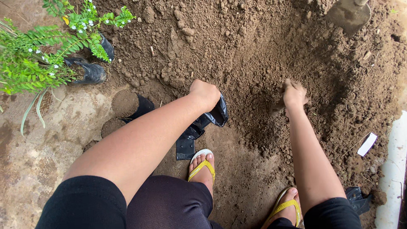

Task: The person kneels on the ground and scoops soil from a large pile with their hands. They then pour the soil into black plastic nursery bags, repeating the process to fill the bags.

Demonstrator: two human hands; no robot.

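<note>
squatting in yellow sandals (pixel 202 166) on dirt. left hand (pixel 206 94) stretched forward, closed tight on the rim of a limp black plastic bag (pixel 199 127); inside not visible. right hand (pixel 294 94) reaching down into the loose soil heap (pixel 263 55), fingers curled around a clump. just left, two soil-filled bags (pixel 125 104). farther off, potted flowering plants (pixel 51 46) and a spade (pixel 349 15).
</note>
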